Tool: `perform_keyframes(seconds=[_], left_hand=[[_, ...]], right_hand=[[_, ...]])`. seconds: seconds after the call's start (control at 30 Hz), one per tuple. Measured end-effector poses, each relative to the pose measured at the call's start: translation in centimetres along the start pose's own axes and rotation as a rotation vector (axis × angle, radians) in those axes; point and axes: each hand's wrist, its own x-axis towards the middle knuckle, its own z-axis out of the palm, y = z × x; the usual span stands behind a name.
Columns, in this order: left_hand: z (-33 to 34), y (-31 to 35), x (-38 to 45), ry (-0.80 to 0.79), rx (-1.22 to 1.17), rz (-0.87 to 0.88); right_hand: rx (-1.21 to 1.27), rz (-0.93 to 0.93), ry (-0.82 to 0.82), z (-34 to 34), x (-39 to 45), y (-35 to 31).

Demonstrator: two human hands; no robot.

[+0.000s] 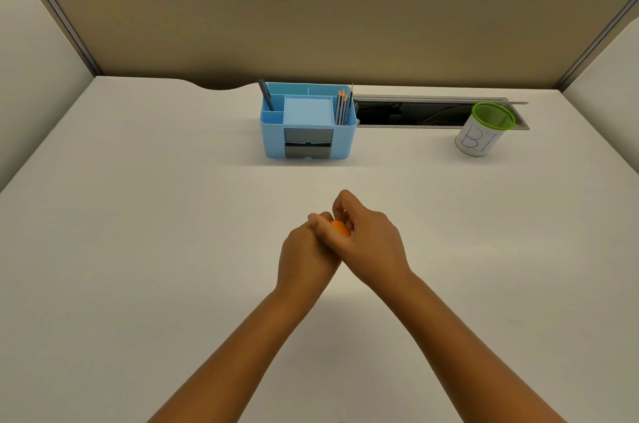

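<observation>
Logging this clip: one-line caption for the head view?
Left hand and right hand grip a small orange object at the desk, before a blue organizer and green-rimmed cup.

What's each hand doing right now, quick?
Left hand: closed, fingers curled round a small orange thing.
Right hand: closed on the same thing, fingers curled over its top.

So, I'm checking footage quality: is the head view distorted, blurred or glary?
Head view: wide-angle distortion bows the tan partition wall and white desk; soft even light, no glare; faint shadow fronts the blue plastic organizer; the small orange object looks soft.
</observation>
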Motion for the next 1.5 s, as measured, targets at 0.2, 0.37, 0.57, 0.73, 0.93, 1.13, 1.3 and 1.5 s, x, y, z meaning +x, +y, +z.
perform_keyframes(seconds=[0.2,0.37,0.57,0.73,0.93,1.13,1.3,1.5], left_hand=[[0.1,1.3,-0.5,0.019,-0.002,-0.022],[-0.8,2.3,-0.2,-0.078,0.06,0.127],[-1.9,2.6,0.4,-0.287,-0.008,0.129],[-1.7,3.2,-0.6,-0.039,0.077,0.187],[-0.7,3.4,-1.2,0.305,0.214,0.303],[-2.4,3.6,0.8,-0.401,-0.251,-0.036],[-5.9,2.1,1.5,-0.786,-0.58,-0.07],[-6.4,1.7,1.4,-0.776,-0.439,-0.04]], right_hand=[[-0.014,-0.081,0.083,-0.1,0.0,-0.3],[0.151,-0.08,0.164,-0.7,-0.3,-0.5],[0.232,-0.16,0.21,-1.2,-0.8,-0.7],[0.281,-0.136,0.249,-1.3,-0.8,-0.8],[0.287,-0.056,0.308,-1.3,-1.3,-1.4],[0.326,-0.014,0.062,-3.4,-0.3,-1.1],[0.153,-0.2,-0.346,-5.4,0.1,-0.5],[0.066,-0.206,-0.348,-4.6,-0.1,-0.4]])
